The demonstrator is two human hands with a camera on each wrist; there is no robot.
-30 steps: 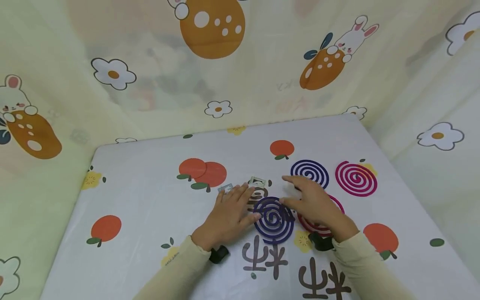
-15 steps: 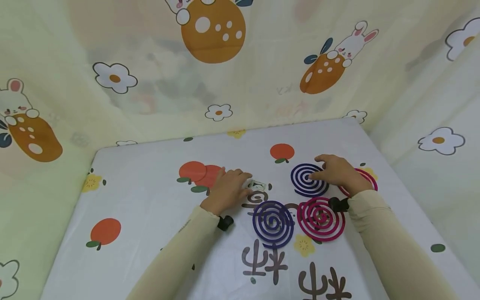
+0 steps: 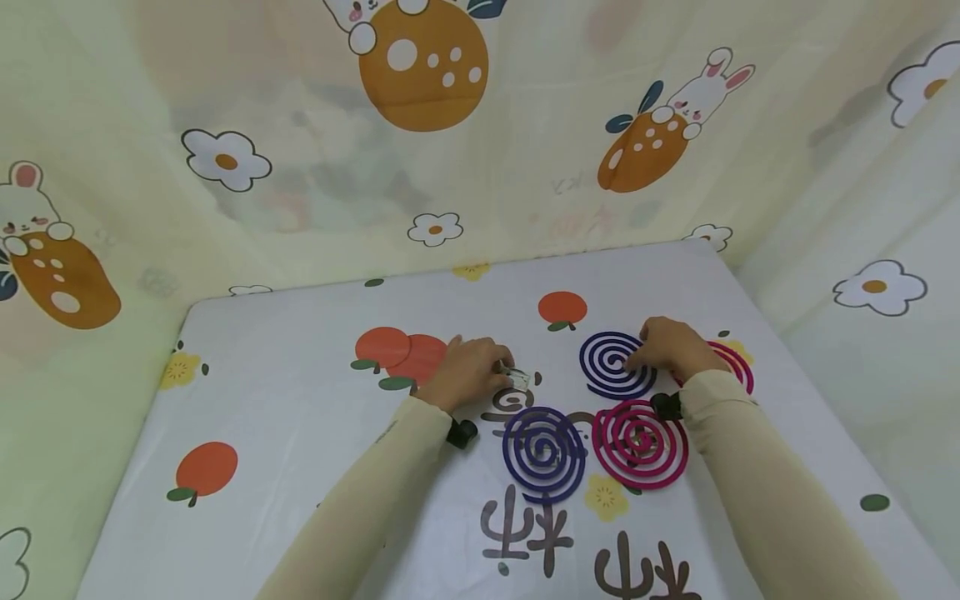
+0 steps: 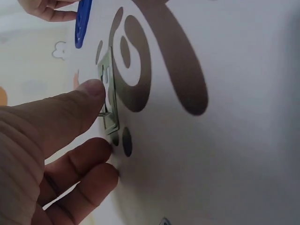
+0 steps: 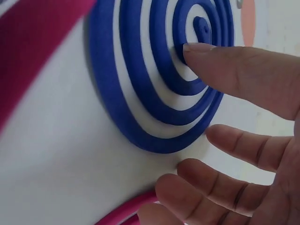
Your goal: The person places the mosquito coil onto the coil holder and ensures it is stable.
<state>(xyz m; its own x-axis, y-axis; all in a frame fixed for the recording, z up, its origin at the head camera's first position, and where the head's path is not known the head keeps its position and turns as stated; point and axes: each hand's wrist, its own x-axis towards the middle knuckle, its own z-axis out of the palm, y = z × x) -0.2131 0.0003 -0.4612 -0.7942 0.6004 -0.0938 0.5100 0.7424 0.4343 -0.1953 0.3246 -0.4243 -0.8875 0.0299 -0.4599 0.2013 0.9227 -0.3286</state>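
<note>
My left hand [image 3: 468,372] reaches over the table and pinches a small metal mosquito coil stand [image 3: 518,379]. In the left wrist view its thumb lies over the edge of that stand [image 4: 109,93], a thin plate with a bent-up prong; the index finger is hidden. My right hand [image 3: 675,346] is at the right side of the far blue mosquito coil [image 3: 617,360]. Its thumb touches the coil's inner rings [image 5: 136,61] in the right wrist view, with the other fingers loosely spread beside the outer ring. Below this hand lies a pink coil [image 3: 741,367], partly covered.
Nearer me lie another blue coil [image 3: 543,450] and another pink coil [image 3: 640,437], side by side, with small pale stands partly visible beneath their centres. The white tablecloth [image 3: 285,400] has printed fruit and brown lettering. A patterned curtain [image 3: 315,192] borders the table's far side.
My right hand has moved from above the near pink coil to the far blue coil. My left hand has moved away from the near blue coil, up to the stand.
</note>
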